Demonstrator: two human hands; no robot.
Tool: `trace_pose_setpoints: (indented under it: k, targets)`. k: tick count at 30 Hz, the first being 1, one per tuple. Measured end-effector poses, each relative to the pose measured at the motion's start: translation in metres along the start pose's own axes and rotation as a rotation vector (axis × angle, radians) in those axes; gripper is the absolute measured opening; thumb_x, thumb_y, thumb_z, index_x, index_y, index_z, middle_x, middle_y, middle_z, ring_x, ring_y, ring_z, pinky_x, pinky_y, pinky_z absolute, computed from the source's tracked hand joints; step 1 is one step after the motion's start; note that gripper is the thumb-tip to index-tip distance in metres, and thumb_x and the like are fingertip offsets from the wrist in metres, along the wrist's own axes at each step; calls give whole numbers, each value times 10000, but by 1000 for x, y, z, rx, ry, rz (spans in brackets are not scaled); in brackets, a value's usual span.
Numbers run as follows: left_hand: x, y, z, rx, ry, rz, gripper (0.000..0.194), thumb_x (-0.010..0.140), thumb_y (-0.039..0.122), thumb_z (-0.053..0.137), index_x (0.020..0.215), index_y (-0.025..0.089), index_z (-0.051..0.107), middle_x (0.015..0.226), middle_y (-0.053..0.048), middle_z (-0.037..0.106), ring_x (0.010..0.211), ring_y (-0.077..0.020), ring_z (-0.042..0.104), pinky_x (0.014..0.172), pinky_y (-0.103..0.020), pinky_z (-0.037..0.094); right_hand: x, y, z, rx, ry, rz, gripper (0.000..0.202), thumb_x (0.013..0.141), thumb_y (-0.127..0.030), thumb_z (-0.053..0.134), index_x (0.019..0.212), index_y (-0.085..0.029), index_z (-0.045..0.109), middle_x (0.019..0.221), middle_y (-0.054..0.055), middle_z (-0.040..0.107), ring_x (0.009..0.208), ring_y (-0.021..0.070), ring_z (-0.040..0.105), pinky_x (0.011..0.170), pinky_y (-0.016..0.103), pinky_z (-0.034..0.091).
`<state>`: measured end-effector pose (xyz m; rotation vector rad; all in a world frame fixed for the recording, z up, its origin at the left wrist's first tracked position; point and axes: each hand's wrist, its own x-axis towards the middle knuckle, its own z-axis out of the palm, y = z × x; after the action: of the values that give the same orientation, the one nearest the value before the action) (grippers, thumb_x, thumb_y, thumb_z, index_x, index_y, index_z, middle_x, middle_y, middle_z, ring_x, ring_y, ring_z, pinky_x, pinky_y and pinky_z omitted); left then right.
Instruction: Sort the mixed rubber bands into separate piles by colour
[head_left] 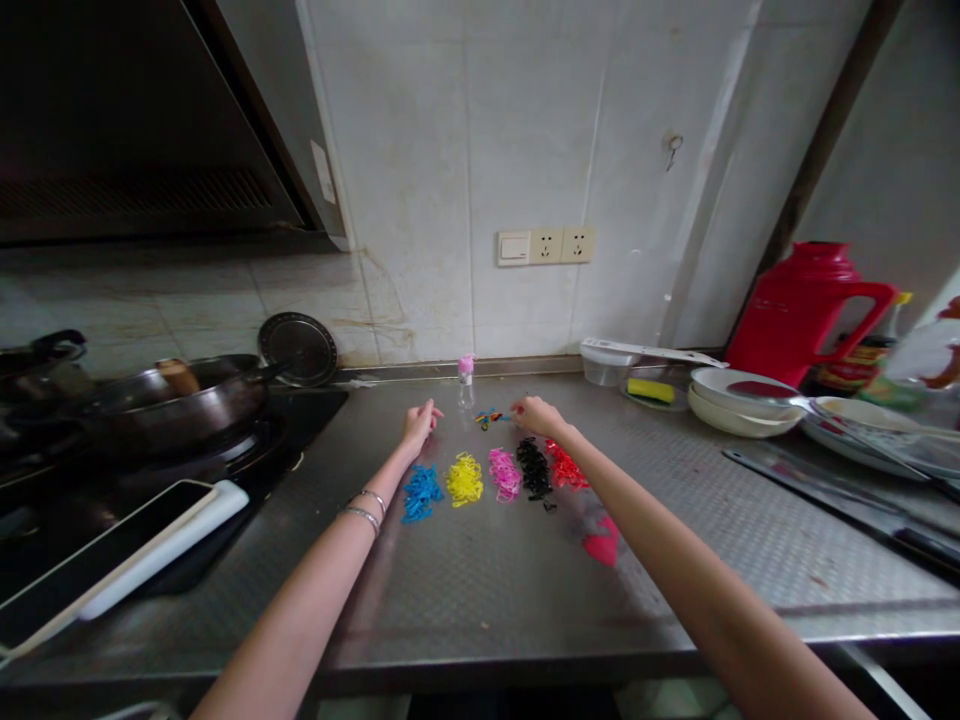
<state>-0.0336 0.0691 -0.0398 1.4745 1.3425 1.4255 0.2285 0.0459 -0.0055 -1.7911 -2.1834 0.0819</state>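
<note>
My left hand [421, 424] hovers above the pile of blue rubber bands [422, 494], its fingers drawn together; whatever they may hold is too small to make out. Beyond the red pile [567, 466], my right hand [535, 412] has its fingers pinched at the edge of a small multicoloured cluster of bands [491, 419]. Between my forearms lie yellow bands [464, 480], pink bands [504, 474] and black bands [533, 468] in separate heaps. Behind the cluster stands a small clear bottle with a pink cap [466, 380]. A pinkish-red item [601, 543] lies beside my right forearm.
On the left are a stove with a steel pan [180, 410] and a phone on a white stand [165, 550]. Bowls [739, 420], a yellow sponge [650, 391], a knife [825, 505] and a red thermos [795, 310] occupy the right side. A tiled wall backs the metal counter [450, 590].
</note>
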Motion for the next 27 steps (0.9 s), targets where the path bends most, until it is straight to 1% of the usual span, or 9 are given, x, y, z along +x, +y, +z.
trace_pose_setpoints:
  k: [4, 8, 12, 17, 20, 22, 26, 27]
  targets:
    - [0, 1, 0, -9, 7, -14, 433, 749, 469, 387, 592, 112, 575, 391, 38, 379, 330, -42, 281, 366, -185, 206, 9, -2, 10, -12, -32, 20, 288, 747, -284, 466, 972, -237, 640, 983, 69, 637, 879, 191, 578, 686, 241, 422]
    - [0, 1, 0, -20, 6, -25, 426, 751, 455, 388, 589, 107, 573, 394, 41, 374, 328, -36, 275, 369, -182, 206, 12, -3, 15, 14, -44, 48, 261, 734, -314, 494, 913, -227, 662, 926, 61, 652, 838, 177, 585, 657, 219, 411]
    - [0, 1, 0, -21, 5, -22, 423, 750, 452, 391, 585, 107, 573, 393, 41, 376, 327, -35, 277, 374, -182, 208, 11, -3, 15, 17, -29, 53, 234, 731, -309, 504, 865, -224, 675, 886, 56, 659, 803, 165, 586, 637, 208, 406]
    - [0, 0, 1, -3, 10, -19, 425, 753, 452, 382, 588, 111, 574, 389, 37, 379, 329, -42, 287, 374, -185, 205, 6, -10, 10, 49, 12, 21, 236, 747, -307, 492, 872, -224, 674, 878, 57, 661, 767, 162, 590, 611, 203, 399]
    - [1, 1, 1, -4, 12, -25, 427, 756, 453, 375, 582, 115, 570, 386, 37, 376, 328, -46, 286, 371, -187, 203, 0, -24, 9, 116, 34, -69, 244, 752, -329, 503, 883, -212, 672, 843, 56, 666, 754, 157, 590, 613, 198, 397]
    - [1, 1, 1, -6, 8, -23, 423, 757, 451, 375, 582, 117, 568, 389, 37, 375, 328, -47, 283, 368, -188, 202, -6, -39, 9, 174, 46, -175, 220, 747, -297, 514, 862, -198, 674, 832, 51, 667, 760, 149, 588, 633, 194, 400]
    - [0, 0, 0, -2, -10, 11, 422, 761, 448, 371, 582, 119, 566, 393, 36, 377, 332, -48, 286, 368, -188, 210, -23, -82, 12, 280, 41, -446, 178, 736, -229, 527, 823, -173, 671, 818, 41, 664, 738, 128, 580, 669, 196, 404]
    - [0, 0, 0, -2, -14, 20, 423, 762, 450, 371, 579, 121, 564, 393, 37, 376, 331, -48, 288, 369, -188, 213, -28, -94, 13, 290, 19, -497, 176, 735, -225, 528, 822, -171, 671, 809, 39, 663, 725, 126, 579, 664, 198, 405]
